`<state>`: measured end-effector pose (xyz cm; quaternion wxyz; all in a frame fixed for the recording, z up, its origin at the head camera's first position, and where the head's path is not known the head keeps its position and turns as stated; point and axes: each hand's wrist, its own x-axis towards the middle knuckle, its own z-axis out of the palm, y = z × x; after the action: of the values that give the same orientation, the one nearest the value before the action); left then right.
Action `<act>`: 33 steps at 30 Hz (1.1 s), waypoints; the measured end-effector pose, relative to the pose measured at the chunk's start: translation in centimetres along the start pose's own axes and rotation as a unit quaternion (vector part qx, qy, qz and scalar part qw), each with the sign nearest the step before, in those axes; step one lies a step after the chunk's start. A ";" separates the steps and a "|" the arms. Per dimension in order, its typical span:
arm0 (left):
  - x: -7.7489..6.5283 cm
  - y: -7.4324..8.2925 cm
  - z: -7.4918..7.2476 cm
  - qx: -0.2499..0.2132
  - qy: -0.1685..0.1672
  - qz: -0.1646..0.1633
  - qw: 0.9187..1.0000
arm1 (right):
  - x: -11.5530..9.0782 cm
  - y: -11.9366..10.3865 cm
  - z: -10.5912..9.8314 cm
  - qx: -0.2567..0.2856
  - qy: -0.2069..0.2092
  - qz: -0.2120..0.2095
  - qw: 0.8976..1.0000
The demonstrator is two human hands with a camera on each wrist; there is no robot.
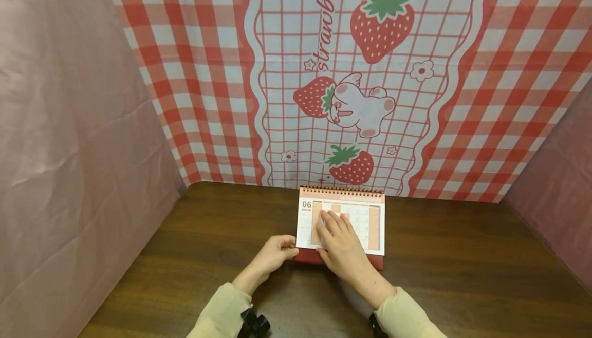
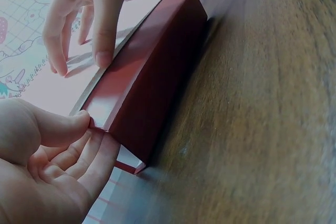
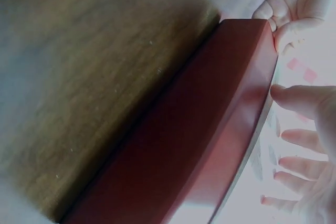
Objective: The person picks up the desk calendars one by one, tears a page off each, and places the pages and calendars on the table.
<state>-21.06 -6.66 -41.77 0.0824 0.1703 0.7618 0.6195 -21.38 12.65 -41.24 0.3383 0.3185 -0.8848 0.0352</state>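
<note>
A spiral-bound desk calendar (image 1: 375, 227) stands on the table, its white page marked 06 and its wire binding along the top. Below the page shows its dark red base (image 2: 157, 72), which also fills much of the right wrist view. My left hand (image 1: 273, 253) pinches the base's left corner, thumb (image 2: 79, 124) on the front and fingers behind it. My right hand (image 1: 342, 245) lies over the left and middle part of the page with fingers spread, covering part of the date grid. Its thumb (image 3: 291, 97) is at the page's lower edge.
The calendar stands on a brown wooden table (image 1: 208, 230). Close behind it hangs a red-and-white checked cloth (image 1: 222, 96) with strawberry prints. Pink cloth (image 1: 83, 137) hangs along the left side and another pink cloth (image 1: 550, 194) along the right.
</note>
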 end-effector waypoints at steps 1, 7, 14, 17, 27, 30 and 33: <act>0.0 0.0 0.0 -0.001 -0.001 0.001 1.000 | 0.0 0.0 -0.1 0.004 -0.002 0.000 1.000; 0.2 -0.3 0.0 0.004 -0.006 0.001 1.000 | -0.2 -0.1 -0.6 0.026 -0.017 0.006 1.000; 1.3 -2.8 -0.1 0.003 -0.004 -0.009 1.000 | -0.5 -0.2 -0.7 0.038 -0.007 0.002 0.999; 1.4 -3.2 -0.1 0.002 -0.004 -0.010 1.000 | -0.5 -0.3 -0.7 0.037 0.002 0.000 0.999; 1.2 -3.1 -0.1 0.005 -0.005 -0.007 1.000 | -0.5 -0.4 -0.9 0.031 0.009 -0.003 0.999; 1.1 -2.7 -0.1 0.004 -0.006 -0.004 1.000 | -0.5 -0.4 -0.9 0.034 0.030 -0.005 0.999; 1.1 -2.5 -0.1 0.004 -0.009 -0.003 1.000 | -0.5 -0.4 -0.8 0.030 0.057 -0.010 0.998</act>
<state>-22.51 -6.76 -44.06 0.0908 0.1738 0.7639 0.6149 -20.44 12.77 -41.00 0.3785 0.3349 -0.8595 0.0760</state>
